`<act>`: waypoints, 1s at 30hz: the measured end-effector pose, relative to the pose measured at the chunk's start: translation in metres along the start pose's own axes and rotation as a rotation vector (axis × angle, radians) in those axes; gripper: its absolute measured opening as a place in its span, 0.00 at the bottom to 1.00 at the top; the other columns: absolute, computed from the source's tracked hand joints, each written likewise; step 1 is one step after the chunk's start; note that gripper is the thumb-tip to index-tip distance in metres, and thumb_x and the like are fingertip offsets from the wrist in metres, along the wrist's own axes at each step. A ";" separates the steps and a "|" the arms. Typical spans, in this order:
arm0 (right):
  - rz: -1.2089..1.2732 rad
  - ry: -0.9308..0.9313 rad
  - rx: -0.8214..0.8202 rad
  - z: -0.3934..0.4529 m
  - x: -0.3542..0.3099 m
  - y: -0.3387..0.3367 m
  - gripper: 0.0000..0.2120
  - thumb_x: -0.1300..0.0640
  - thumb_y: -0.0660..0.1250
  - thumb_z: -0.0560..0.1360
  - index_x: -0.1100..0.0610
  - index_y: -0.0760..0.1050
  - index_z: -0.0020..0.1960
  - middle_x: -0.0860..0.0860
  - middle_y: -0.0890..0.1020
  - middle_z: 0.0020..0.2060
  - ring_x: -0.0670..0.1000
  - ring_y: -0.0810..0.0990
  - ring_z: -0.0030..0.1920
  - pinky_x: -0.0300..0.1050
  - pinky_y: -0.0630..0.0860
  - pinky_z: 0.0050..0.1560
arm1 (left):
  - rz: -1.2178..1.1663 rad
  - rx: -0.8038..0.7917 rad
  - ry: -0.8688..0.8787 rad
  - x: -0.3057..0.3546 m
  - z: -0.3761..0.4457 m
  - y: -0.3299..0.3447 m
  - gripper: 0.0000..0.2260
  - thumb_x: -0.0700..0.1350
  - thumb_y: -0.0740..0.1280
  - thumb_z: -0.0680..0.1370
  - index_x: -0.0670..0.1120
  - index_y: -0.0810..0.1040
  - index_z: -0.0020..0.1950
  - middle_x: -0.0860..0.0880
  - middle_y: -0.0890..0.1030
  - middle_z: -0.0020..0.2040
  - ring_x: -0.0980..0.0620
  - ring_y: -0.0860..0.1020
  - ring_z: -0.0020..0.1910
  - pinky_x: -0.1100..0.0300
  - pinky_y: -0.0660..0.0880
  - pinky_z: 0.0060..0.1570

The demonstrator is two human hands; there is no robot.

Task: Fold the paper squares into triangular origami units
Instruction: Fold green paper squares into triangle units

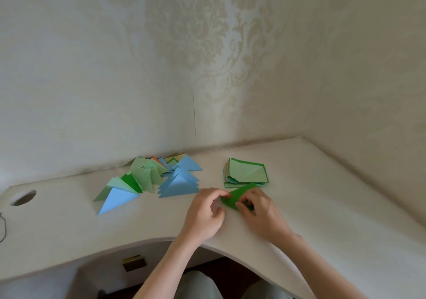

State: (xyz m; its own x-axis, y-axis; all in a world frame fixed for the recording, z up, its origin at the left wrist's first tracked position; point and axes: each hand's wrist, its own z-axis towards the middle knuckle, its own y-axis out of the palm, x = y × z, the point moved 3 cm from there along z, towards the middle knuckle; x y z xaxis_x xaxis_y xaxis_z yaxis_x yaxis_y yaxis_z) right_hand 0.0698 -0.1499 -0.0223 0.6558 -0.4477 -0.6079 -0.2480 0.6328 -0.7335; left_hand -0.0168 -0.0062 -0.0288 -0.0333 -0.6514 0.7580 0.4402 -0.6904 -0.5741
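A dark green paper square [236,197] lies partly folded on the white desk [322,206], in front of the stack of paper squares [245,173]. My left hand [206,213] pinches its left corner with fingertips and thumb. My right hand [258,209] holds its right side, fingers curled over the paper and hiding part of it. To the left lies a pile of folded triangles [149,179], blue, light green and dark green, with a bit of orange and yellow at the back.
The desk sits in a wallpapered corner, with walls close behind and to the right. A round cable hole [24,197] is at the far left. The curved front edge [143,243] cuts in toward my legs. A dark cord [3,227] hangs at the left edge.
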 end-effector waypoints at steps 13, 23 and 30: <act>0.024 -0.167 0.018 -0.017 0.005 -0.020 0.07 0.57 0.72 0.72 0.53 0.77 0.49 0.44 0.78 0.42 0.41 0.76 0.43 0.36 0.74 0.45 | 0.099 0.033 0.141 0.003 0.001 0.002 0.06 0.42 0.70 0.73 0.54 0.80 0.44 0.61 0.80 0.42 0.61 0.74 0.47 0.60 0.72 0.50; -0.043 -0.149 0.105 -0.026 0.003 -0.015 0.13 0.46 0.66 0.73 0.55 0.80 0.41 0.46 0.78 0.46 0.45 0.77 0.47 0.37 0.72 0.50 | 0.043 0.042 0.120 0.002 0.000 0.004 0.04 0.51 0.70 0.73 0.56 0.77 0.46 0.61 0.78 0.39 0.60 0.76 0.44 0.50 0.74 0.50; -0.046 -0.082 0.190 -0.020 0.004 -0.008 0.09 0.55 0.74 0.69 0.55 0.76 0.35 0.45 0.76 0.41 0.46 0.75 0.42 0.37 0.71 0.45 | 0.110 0.128 0.098 0.005 0.000 0.004 0.10 0.53 0.73 0.70 0.55 0.77 0.48 0.60 0.77 0.35 0.61 0.75 0.41 0.54 0.73 0.49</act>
State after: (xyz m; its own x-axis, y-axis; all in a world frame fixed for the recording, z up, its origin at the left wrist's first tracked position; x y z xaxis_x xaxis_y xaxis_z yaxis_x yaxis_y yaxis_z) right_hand 0.0597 -0.1697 -0.0247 0.7210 -0.4313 -0.5424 -0.0824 0.7238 -0.6850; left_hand -0.0152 -0.0121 -0.0271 -0.0630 -0.7523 0.6558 0.5560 -0.5721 -0.6030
